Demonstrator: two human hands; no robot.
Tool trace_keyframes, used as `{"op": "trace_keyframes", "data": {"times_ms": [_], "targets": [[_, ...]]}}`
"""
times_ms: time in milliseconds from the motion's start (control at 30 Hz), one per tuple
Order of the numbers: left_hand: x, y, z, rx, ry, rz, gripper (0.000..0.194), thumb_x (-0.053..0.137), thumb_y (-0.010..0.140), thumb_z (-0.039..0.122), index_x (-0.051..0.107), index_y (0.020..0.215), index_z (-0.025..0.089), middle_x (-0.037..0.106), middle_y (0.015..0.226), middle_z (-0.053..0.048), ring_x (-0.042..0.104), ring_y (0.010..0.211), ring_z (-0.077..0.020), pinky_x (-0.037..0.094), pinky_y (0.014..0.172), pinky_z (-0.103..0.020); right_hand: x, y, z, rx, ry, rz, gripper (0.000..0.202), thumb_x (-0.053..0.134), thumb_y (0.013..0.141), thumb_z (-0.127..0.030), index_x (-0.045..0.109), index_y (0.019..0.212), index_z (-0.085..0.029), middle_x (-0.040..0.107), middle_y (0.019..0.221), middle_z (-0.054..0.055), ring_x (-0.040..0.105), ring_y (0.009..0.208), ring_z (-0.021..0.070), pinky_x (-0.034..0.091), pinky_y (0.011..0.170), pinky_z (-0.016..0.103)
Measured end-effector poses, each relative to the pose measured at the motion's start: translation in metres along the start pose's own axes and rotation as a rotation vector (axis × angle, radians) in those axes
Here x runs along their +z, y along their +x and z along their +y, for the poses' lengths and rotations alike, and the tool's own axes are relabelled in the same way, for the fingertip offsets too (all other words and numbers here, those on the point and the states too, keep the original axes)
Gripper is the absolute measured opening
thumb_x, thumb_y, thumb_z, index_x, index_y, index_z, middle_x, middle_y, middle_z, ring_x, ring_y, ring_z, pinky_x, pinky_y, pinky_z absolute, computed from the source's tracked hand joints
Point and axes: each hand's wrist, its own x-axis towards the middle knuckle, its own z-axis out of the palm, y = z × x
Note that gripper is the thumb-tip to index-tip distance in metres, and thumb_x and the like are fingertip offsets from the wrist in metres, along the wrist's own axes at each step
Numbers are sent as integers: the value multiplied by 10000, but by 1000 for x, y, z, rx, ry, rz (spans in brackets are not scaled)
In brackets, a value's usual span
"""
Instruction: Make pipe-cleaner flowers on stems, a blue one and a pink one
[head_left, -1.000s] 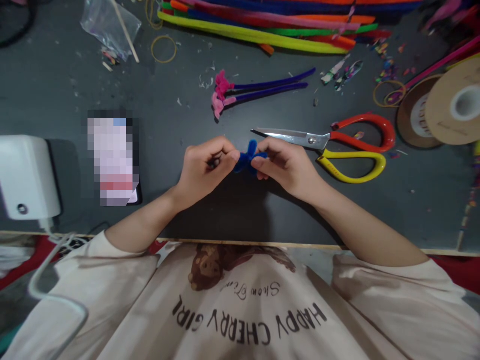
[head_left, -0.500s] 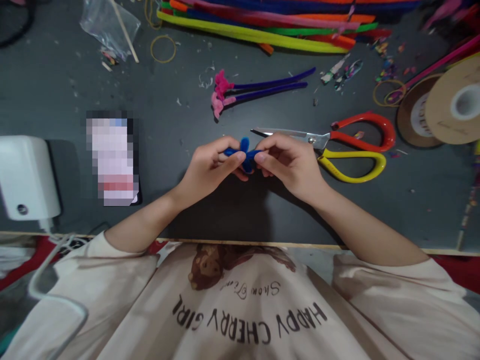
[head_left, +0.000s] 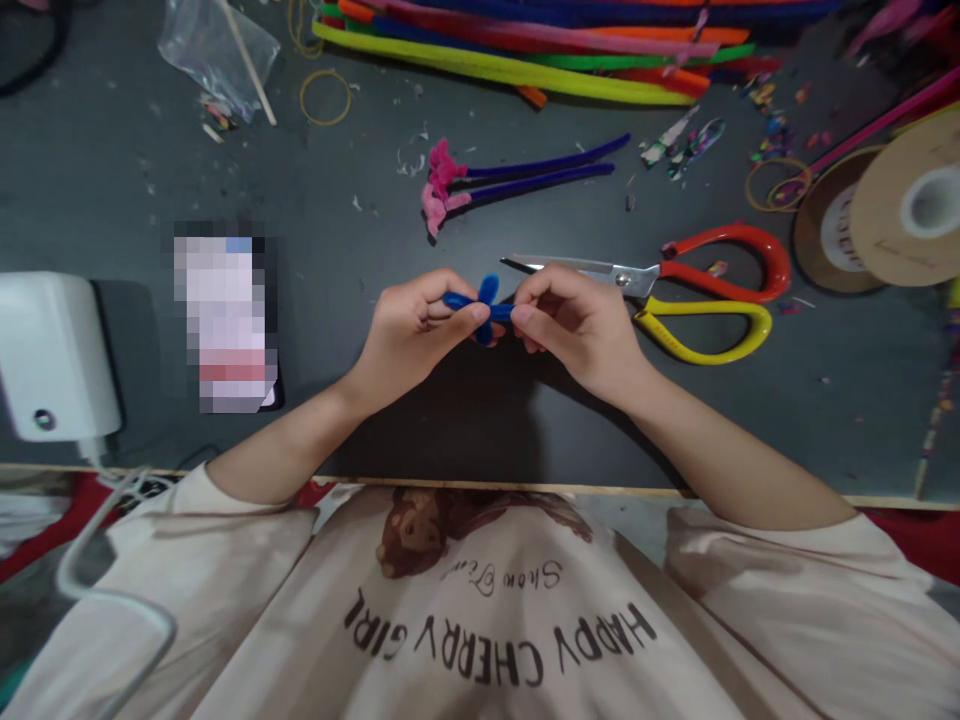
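Between my hands is a blue pipe cleaner point(head_left: 489, 290) bent into several short loops, like a small flower. My left hand point(head_left: 420, 325) pinches it near the centre with thumb and fingers. The thumb and forefinger of my right hand point(head_left: 577, 325) grip the loop that points right. Just beyond my right hand lie scissors point(head_left: 641, 283), blades apart, with one red and one yellow handle. Farther up the table are two pipe-cleaner flowers point(head_left: 442, 190) with pink heads and dark blue stems.
Colourful pipe cleaners point(head_left: 510, 70) lie along the far side. A phone point(head_left: 229, 320) and a white power bank point(head_left: 52, 355) with a cable are at left. Ribbon spools point(head_left: 870, 215) stand at right. A rubber band point(head_left: 325, 98) and a plastic bag point(head_left: 214, 50) lie at upper left.
My left hand has shifted slightly left, and the gap between the hands is a little wider. More of the right-pointing blue loop shows, drawn out straighter.
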Motion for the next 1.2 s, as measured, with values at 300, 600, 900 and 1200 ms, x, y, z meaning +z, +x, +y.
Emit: {"op": "trace_keyframes", "data": {"times_ms": [300,600,900,1200], "targets": [[-1,0,2,46,86,31,283,659,844,406,564,727,166,698,618,11,673,549,-86,507,488,-155,-1,-2,3,-89,-122,-121,144,563,899,-235,543,765,-183,510,647,-40,423,510,47,332,481,204],[3,-4,7,-38,186,-70,109,631,832,207,629,745,141,729,697,-1,680,610,-65,515,590,-129,0,0,7,-194,-109,50,111,572,905,-232,581,805,-185,583,666,-36,510,529,39,381,479,163],[4,-6,5,-49,229,-100,116,624,835,232,643,769,138,743,711,-9,670,598,-64,493,570,-129,-2,0,4,-227,-150,24,111,580,903,-224,596,802,-180,586,650,-39,532,525,41,390,487,170],[3,-4,10,-108,68,-107,133,647,825,245,624,744,143,724,689,-14,671,603,-75,522,584,-158,-2,-3,5,-336,-307,95,133,544,911,-199,584,785,-187,600,707,-11,493,565,60,390,517,210]]}}
